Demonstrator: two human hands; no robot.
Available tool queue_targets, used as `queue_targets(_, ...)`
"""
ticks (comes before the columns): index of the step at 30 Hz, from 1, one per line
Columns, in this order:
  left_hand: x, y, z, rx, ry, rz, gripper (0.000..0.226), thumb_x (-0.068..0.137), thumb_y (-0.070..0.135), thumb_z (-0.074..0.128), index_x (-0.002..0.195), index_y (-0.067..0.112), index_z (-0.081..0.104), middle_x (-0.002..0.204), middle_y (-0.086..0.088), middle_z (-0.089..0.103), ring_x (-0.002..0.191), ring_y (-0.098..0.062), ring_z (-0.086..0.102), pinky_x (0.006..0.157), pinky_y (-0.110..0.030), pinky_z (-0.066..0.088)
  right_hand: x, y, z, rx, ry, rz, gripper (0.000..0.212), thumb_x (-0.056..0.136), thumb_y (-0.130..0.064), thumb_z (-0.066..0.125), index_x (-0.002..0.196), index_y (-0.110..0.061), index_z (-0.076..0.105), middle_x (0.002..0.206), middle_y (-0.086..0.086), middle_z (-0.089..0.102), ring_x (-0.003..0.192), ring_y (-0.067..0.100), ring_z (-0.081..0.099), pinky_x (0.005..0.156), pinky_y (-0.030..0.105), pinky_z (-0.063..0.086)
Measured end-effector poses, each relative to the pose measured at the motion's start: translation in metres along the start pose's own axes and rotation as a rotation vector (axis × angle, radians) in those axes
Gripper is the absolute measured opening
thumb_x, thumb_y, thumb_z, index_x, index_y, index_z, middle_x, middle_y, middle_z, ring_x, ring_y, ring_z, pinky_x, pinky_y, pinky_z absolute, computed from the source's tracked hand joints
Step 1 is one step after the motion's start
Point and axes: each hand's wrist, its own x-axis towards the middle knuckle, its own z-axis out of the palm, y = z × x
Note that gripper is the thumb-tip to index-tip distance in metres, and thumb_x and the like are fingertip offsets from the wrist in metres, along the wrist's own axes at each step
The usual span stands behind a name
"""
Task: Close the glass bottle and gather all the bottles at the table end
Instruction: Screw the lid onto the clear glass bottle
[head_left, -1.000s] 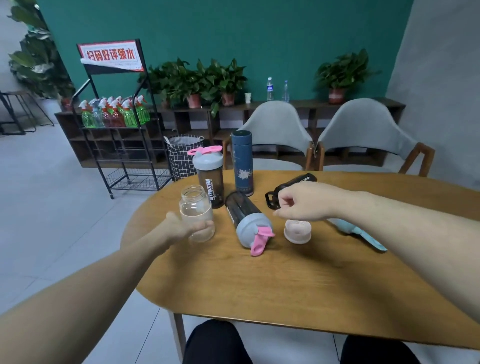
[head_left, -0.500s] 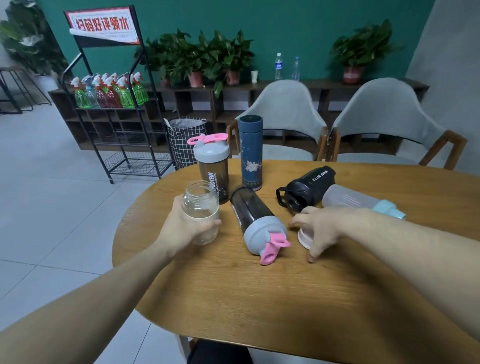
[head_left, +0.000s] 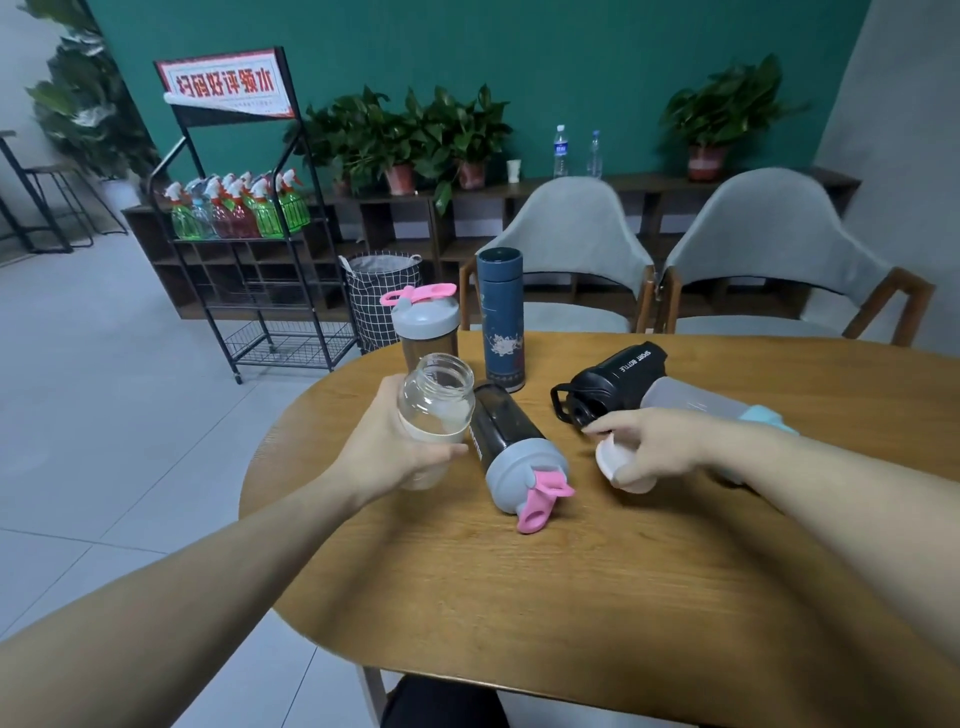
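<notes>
My left hand (head_left: 387, 447) grips the open glass bottle (head_left: 435, 402) and holds it tilted just above the table's left end. My right hand (head_left: 657, 441) pinches the pale pink lid (head_left: 610, 462) and has it tipped up off the wood. Between my hands a dark shaker bottle (head_left: 511, 449) with a grey cap and pink flip top lies on its side. A second shaker (head_left: 426, 325) stands upright behind the glass bottle. A tall blue flask (head_left: 501, 319) stands beside it. A black sport bottle (head_left: 615, 376) and a frosted bottle with a teal cap (head_left: 698, 402) lie on their sides.
The oval wooden table (head_left: 597, 582) has its rounded end at the left. Two grey chairs (head_left: 571, 249) stand at its far side. A black wire rack (head_left: 244, 234) with spray bottles and a checked basket (head_left: 379, 301) sit on the floor beyond the left end.
My left hand has raised and tilted the glass bottle. My right hand came down onto the pink lid, closed on it and tipped it up from the table.
</notes>
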Motion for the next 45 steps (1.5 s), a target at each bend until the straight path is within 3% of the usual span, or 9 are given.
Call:
queue_targets(5,-0.01,0.029,0.0,0.028,-0.01,0.066,0.082,0.063,0.019,0.095,0.127,0.024,0.043,0.113,0.014,0.062,0.098,0.012,0.059,0.076,-0.008,0.045,-0.039,0.003,-0.017,0.524,0.2,-0.019,0.043,0.085,-0.033,0.075,0.126,-0.04,0.063,0.116,-0.007,0.063,0.086,0.008,0.06,0.06,0.014,0.046)
queue_targets(10,-0.026,0.061,0.006,0.035,-0.035,0.124,0.078,0.065,0.02,0.094,0.125,0.026,0.045,0.112,0.016,0.063,0.096,0.011,0.061,0.075,-0.01,0.047,-0.066,-0.001,-0.028,0.927,0.32,0.025,0.036,0.078,-0.041,0.079,0.11,-0.036,0.066,0.112,0.004,0.069,0.082,0.025,0.07,0.088,0.044,0.058)
queue_targets(16,-0.035,0.095,0.021,0.05,-0.111,0.19,0.081,0.059,0.034,0.095,0.126,0.023,0.049,0.113,0.011,0.066,0.105,-0.007,0.066,0.083,-0.025,0.053,-0.099,-0.007,-0.04,1.238,0.368,0.0,0.045,0.079,-0.044,0.079,0.115,-0.026,0.057,0.116,0.015,0.069,0.087,0.034,0.078,0.089,0.047,0.06)
queue_targets(22,-0.05,0.121,0.047,0.056,-0.166,0.243,0.075,0.063,0.021,0.093,0.122,0.024,0.047,0.11,0.014,0.06,0.092,0.011,0.061,0.074,-0.008,0.045,-0.127,-0.005,-0.048,1.444,0.408,-0.045,0.045,0.083,-0.044,0.075,0.119,-0.018,0.068,0.109,0.011,0.077,0.093,0.025,0.073,0.087,0.038,0.058)
queue_targets(26,-0.057,0.137,0.062,0.077,-0.21,0.257,0.081,0.063,0.025,0.093,0.126,0.028,0.043,0.115,0.015,0.061,0.103,0.002,0.062,0.08,-0.011,0.046,-0.138,0.001,-0.051,1.459,0.515,-0.142,0.045,0.087,-0.03,0.074,0.122,-0.006,0.062,0.105,0.011,0.073,0.089,0.02,0.072,0.08,0.032,0.06)
queue_targets(33,-0.055,0.159,0.079,0.138,-0.279,0.312,0.089,0.064,0.028,0.093,0.136,0.027,0.04,0.121,0.011,0.059,0.111,-0.006,0.058,0.089,-0.021,0.048,-0.155,0.009,-0.051,1.301,0.574,-0.4,0.034,0.089,-0.005,0.071,0.078,-0.019,0.042,0.085,0.005,0.064,0.076,0.015,0.058,0.075,0.028,0.046)
queue_targets(36,-0.053,0.163,0.083,0.152,-0.31,0.315,0.087,0.066,0.027,0.092,0.134,0.031,0.038,0.121,0.013,0.058,0.11,-0.003,0.057,0.085,-0.014,0.045,-0.16,0.011,-0.049,1.216,0.52,-0.456,0.035,0.09,0.005,0.067,0.086,-0.017,0.04,0.121,0.013,0.07,0.096,0.018,0.066,0.08,0.029,0.053)
queue_targets(41,-0.05,0.166,0.083,0.183,-0.339,0.33,0.084,0.068,0.026,0.09,0.133,0.033,0.036,0.115,0.021,0.053,0.106,0.001,0.055,0.082,-0.013,0.044,-0.165,0.024,-0.053,0.872,0.465,-0.465,0.054,0.083,0.005,0.077,0.121,-0.021,0.048,0.132,0.006,0.06,0.121,0.015,0.062,0.107,0.036,0.049)
queue_targets(45,-0.047,0.165,0.083,0.282,-0.313,0.34,0.091,0.059,0.041,0.089,0.136,0.031,0.041,0.119,0.015,0.058,0.109,-0.01,0.06,0.09,-0.036,0.054,-0.165,0.03,-0.06,0.582,0.398,-0.485,0.076,0.083,-0.007,0.08,0.142,-0.041,0.046,0.137,-0.009,0.051,0.125,-0.001,0.055,0.105,0.019,0.045)
